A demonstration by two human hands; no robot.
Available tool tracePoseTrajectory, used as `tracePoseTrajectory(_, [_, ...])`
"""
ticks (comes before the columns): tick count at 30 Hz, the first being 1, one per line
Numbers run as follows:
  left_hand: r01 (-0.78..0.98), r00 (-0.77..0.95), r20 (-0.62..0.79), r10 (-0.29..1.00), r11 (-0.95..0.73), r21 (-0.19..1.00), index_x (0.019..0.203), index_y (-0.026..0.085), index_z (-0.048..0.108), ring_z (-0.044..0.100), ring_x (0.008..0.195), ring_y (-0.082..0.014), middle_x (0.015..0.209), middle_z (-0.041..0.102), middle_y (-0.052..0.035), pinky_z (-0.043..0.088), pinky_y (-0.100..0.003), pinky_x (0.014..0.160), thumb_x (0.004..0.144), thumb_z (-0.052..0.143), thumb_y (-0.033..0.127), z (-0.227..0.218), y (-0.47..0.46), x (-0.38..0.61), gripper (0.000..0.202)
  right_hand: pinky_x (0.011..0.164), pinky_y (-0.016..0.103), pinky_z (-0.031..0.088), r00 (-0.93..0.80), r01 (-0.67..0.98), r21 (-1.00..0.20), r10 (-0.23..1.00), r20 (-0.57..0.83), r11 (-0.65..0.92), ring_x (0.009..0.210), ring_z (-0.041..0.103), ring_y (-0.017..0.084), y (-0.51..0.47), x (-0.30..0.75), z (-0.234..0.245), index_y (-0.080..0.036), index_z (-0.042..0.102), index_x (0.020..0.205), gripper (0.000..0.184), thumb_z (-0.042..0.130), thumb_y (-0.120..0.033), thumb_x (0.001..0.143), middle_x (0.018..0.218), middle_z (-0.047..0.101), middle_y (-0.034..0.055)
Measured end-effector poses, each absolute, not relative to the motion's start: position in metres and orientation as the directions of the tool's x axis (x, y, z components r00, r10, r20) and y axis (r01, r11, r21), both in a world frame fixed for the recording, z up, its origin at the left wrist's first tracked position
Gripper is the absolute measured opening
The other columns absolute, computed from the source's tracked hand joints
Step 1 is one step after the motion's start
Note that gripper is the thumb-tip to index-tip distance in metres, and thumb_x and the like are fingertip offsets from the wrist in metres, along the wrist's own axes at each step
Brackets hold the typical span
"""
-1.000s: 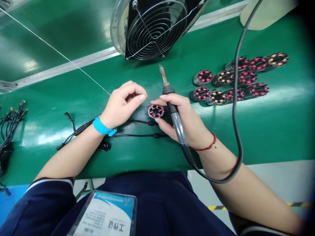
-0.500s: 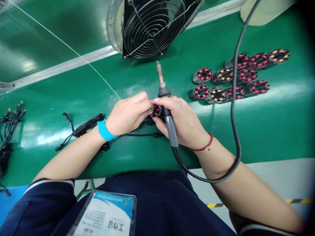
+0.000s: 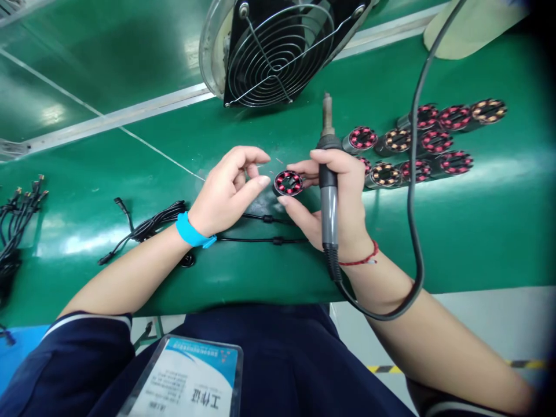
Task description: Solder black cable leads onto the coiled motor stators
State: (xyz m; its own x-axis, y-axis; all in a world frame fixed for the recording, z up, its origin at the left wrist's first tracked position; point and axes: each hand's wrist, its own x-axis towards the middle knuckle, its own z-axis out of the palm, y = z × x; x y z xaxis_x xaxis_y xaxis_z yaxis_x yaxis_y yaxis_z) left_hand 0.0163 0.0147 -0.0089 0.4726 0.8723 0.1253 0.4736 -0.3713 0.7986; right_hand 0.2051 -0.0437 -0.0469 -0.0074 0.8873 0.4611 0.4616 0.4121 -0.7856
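A soldering iron (image 3: pixel 329 214) rests in my right hand (image 3: pixel 347 197), its metal tip pointing up toward the fan. The thumb and fingers of the same hand are also at the right side of a small motor stator (image 3: pixel 288 183), a dark ring with pink-red windings. Thin wire ends seem to stick up near the stator. Just left of it, my left hand (image 3: pixel 232 188) has its thumb and forefinger apart, with nothing visible between them. Two black cables (image 3: pixel 247 239) lie on the table under and beside the hands.
Several similar stators (image 3: pixel 436 141), with pink or orange windings, stand at the right. A caged fan (image 3: pixel 274 68) is at the back. Coiled black cables (image 3: pixel 160 219) and a cable bundle (image 3: pixel 15 223) lie leftward. The iron's cord (image 3: pixel 412 191) loops over my right forearm.
My left hand has come off the stator, its fingers opening. My right hand, with the iron, has shifted right, and the stator now shows more fully.
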Motion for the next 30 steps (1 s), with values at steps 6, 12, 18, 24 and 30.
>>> tracePoseTrajectory(6, [0.458, 0.504, 0.182, 0.844, -0.440, 0.772, 0.079, 0.019, 0.057, 0.048, 0.074, -0.0147, 0.077, 0.054, -0.0017, 0.044, -0.029, 0.071, 0.091, 0.054, 0.025, -0.006, 0.017, 0.017, 0.013, 0.082, 0.044, 0.061, -0.007, 0.441, -0.789, 0.881, 0.473, 0.427, 0.098, 0.066, 0.023, -0.043, 0.204, -0.047, -0.032, 0.037, 0.132, 0.057, 0.068, -0.038, 0.085, 0.117, 0.061, 0.0069])
tracePoseTrajectory(12, [0.331, 0.496, -0.097, 0.863, -0.085, 0.940, 0.085, 0.019, 0.054, 0.041, 0.061, -0.0091, 0.080, 0.055, -0.0009, 0.037, -0.024, 0.056, 0.084, 0.061, 0.030, -0.008, 0.015, 0.022, 0.013, 0.085, 0.044, 0.060, 0.056, 0.370, -0.875, 0.932, 0.358, 0.313, 0.099, 0.067, 0.024, -0.045, 0.201, -0.042, -0.036, 0.036, 0.130, 0.053, 0.067, -0.035, 0.087, 0.115, 0.061, 0.0074])
tracePoseTrajectory(18, [0.274, 0.514, -0.218, 0.830, 0.082, 0.958, 0.079, 0.018, 0.049, 0.038, 0.058, -0.0080, 0.070, 0.049, 0.0011, 0.032, -0.023, 0.051, 0.081, 0.063, 0.026, -0.007, 0.014, 0.027, 0.016, 0.080, 0.040, 0.060, 0.025, 0.377, -0.835, 0.896, 0.443, 0.402, 0.092, 0.067, 0.020, -0.042, 0.199, -0.049, -0.032, 0.039, 0.131, 0.060, 0.073, -0.034, 0.082, 0.110, 0.062, 0.0041])
tracePoseTrajectory(24, [0.476, 0.608, 0.125, 0.784, -0.486, 0.733, 0.080, 0.019, 0.053, 0.044, 0.066, -0.0113, 0.078, 0.053, -0.0011, 0.038, -0.026, 0.060, 0.086, 0.051, 0.016, -0.011, 0.017, 0.019, 0.007, 0.085, 0.042, 0.059, -0.062, 0.515, -0.773, 0.916, 0.397, 0.370, 0.095, 0.067, 0.024, -0.040, 0.202, -0.054, -0.031, 0.037, 0.135, 0.061, 0.070, -0.034, 0.083, 0.111, 0.063, 0.0058])
tracePoseTrajectory(30, [0.576, 0.714, 0.194, 0.672, -0.723, 0.382, 0.085, 0.021, 0.058, 0.051, 0.075, -0.0148, 0.092, 0.058, -0.0043, 0.037, -0.028, 0.060, 0.095, 0.039, 0.021, -0.012, 0.020, 0.013, 0.022, 0.085, 0.048, 0.058, -0.168, 0.610, -0.677, 0.902, 0.398, 0.413, 0.098, 0.066, 0.028, -0.037, 0.206, -0.054, -0.033, 0.039, 0.135, 0.059, 0.067, -0.027, 0.083, 0.111, 0.066, 0.0064])
